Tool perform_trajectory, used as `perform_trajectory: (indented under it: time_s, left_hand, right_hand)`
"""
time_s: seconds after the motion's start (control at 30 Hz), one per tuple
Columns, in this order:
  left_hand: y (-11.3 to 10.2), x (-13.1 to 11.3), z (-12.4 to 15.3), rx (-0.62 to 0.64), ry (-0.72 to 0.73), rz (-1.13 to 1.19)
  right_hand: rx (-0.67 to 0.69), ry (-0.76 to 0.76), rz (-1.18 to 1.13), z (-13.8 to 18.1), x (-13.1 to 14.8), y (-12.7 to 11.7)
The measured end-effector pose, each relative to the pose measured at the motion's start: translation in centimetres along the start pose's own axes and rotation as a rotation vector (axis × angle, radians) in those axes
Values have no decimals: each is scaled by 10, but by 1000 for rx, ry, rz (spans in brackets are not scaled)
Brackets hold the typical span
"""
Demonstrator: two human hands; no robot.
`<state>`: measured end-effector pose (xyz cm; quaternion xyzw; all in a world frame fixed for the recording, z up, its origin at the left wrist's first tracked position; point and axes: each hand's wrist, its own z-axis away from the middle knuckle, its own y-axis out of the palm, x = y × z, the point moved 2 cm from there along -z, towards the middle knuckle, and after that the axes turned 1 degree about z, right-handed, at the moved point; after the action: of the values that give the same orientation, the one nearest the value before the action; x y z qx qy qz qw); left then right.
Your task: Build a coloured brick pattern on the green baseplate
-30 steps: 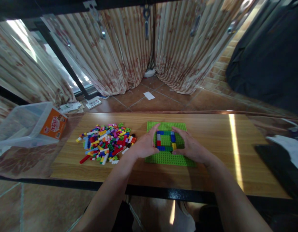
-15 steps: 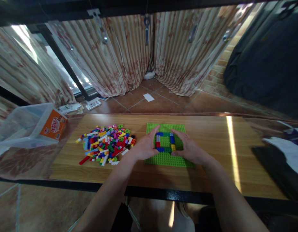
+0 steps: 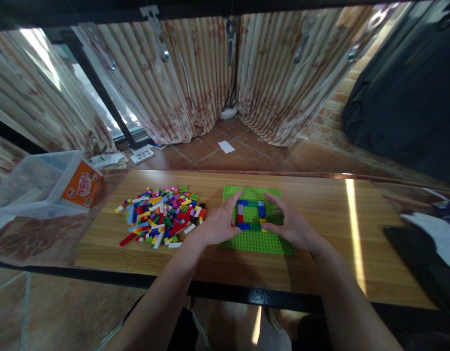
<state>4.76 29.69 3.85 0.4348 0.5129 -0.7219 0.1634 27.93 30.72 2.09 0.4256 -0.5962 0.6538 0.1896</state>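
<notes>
Where the frame's left side begins, a clear plastic bin (image 3: 51, 197) with an orange label (image 3: 82, 184) lies beside the tabletop (image 3: 323, 195). Next, left of centre, comes a heap of loose bricks (image 3: 166, 214) in many colours, with a long red brick (image 3: 127, 239) at its lower-left edge. Just right of that, the left hand (image 3: 219, 222) curves along the left side of a brick rectangle (image 3: 261, 211), its thumb and fingers parted; whether they touch the bricks I cannot tell. This hollow outline of blue, red, grey, green and yellow pieces sits on a green baseplate (image 3: 261, 243), a little below and right of the frame's centre. At its right side the right hand (image 3: 292, 225) is spread, fingers loose, the thumb close by the yellow piece. Farther right, a strip of sunlight (image 3: 354, 229) crosses the wood, and at the lower right lie a dark flat object (image 3: 411, 258) and white paper (image 3: 437, 229).
</notes>
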Motion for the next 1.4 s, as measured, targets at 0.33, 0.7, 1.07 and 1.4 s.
perform_trajectory:
  time_s: [0.33, 0.7, 1.07, 1.4]
  left_hand:
    - [1, 2, 2, -26, 7, 76]
    - [1, 0, 4, -24, -27, 57]
    - [1, -6, 5, -28, -65, -4]
    - [4, -2, 3, -57, -44, -50]
  right_hand:
    - [-223, 78, 16, -7, -4, 0]
    - [-251, 271, 198, -15, 14, 13]
    - [-283, 293, 469, -16, 27, 26]
    - [-314, 334, 558, -17, 35, 31]
